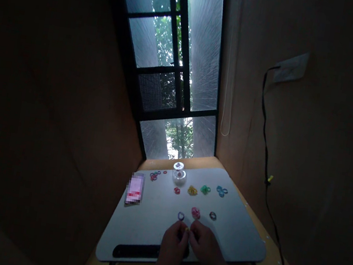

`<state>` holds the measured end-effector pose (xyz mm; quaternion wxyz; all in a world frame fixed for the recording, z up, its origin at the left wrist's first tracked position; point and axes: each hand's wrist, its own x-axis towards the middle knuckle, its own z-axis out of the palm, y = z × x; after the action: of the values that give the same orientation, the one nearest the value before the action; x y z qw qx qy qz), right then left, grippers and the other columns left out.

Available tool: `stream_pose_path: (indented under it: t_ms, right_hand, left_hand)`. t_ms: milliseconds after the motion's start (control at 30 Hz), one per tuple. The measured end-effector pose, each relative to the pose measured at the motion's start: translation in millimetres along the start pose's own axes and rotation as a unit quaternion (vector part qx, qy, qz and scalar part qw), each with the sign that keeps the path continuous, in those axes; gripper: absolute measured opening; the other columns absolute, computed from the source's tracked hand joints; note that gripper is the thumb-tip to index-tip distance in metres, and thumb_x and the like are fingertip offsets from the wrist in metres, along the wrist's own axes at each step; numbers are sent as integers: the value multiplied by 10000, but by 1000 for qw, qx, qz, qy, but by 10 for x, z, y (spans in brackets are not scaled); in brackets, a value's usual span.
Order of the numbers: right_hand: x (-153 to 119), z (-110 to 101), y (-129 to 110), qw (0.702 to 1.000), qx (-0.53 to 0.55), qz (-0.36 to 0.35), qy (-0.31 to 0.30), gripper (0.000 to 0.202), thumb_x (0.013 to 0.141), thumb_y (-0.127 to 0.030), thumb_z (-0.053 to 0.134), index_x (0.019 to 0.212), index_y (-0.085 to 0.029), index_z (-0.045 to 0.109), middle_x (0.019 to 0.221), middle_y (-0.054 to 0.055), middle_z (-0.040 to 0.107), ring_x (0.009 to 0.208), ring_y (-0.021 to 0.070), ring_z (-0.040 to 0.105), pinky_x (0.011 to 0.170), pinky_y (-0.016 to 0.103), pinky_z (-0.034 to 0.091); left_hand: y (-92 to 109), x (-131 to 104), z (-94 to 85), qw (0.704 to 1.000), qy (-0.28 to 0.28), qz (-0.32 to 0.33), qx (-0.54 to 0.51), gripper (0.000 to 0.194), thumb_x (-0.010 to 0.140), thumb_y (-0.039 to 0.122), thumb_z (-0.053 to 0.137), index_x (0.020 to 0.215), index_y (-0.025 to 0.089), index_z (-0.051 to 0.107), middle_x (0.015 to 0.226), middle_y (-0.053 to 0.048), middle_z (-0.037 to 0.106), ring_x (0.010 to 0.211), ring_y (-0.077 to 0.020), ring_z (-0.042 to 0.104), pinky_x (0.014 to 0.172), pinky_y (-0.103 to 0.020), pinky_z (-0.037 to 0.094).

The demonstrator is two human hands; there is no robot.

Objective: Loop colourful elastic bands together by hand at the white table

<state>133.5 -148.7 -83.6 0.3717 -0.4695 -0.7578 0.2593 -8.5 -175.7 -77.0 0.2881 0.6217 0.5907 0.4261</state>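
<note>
My left hand [174,240] and my right hand [204,239] meet over the near edge of the white table [146,221]. Their fingers are closed and pinch a small yellow band [187,229] between them; most of it is hidden by the fingertips. Just beyond the fingers lie a purple ring-shaped band [181,216], a pile of pink bands [195,213] and a dark band [213,216]. Farther back sit small groups of red bands [176,190], yellow bands [192,190], green bands [205,190] and blue bands [221,191].
A clear round container [179,176] stands at the table's back. Mixed bands [154,175] lie to its left. A blurred pink-and-white card [135,188] is at the left edge. A black slot [135,251] runs along the front. A black cable [266,159] hangs on the right wall.
</note>
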Motion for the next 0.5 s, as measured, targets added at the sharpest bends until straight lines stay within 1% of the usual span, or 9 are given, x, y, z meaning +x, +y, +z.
stream_pose_path:
  t_ms: [233, 367, 500]
  right_hand:
    - [2, 6, 19, 1000, 3, 1, 4, 147, 867, -250, 470, 730, -205, 500, 656, -22, 554, 617, 139, 513, 581, 250, 309]
    - [-1, -1, 11, 1000, 0, -4, 6, 149, 869, -254, 473, 730, -207, 498, 656, -22, 553, 618, 141, 516, 582, 254, 306]
    - [-1, 2, 12, 1000, 7, 4, 7, 134, 861, -256, 473, 737, -211, 498, 650, -21, 557, 609, 140, 515, 580, 253, 314]
  left_hand:
    - [44, -26, -12, 1000, -7, 4, 7, 289, 924, 413, 509, 737, 197, 546, 667, 11, 569, 632, -145, 507, 602, -238, 354]
    - [73, -36, -22, 1000, -11, 9, 4, 303, 930, 412, 499, 720, 196, 531, 658, 11, 552, 623, -143, 492, 594, -240, 354]
    - [56, -38, -16, 1000, -10, 4, -7, 300, 932, 409, 500, 720, 198, 520, 653, 14, 546, 610, -139, 493, 586, -239, 352]
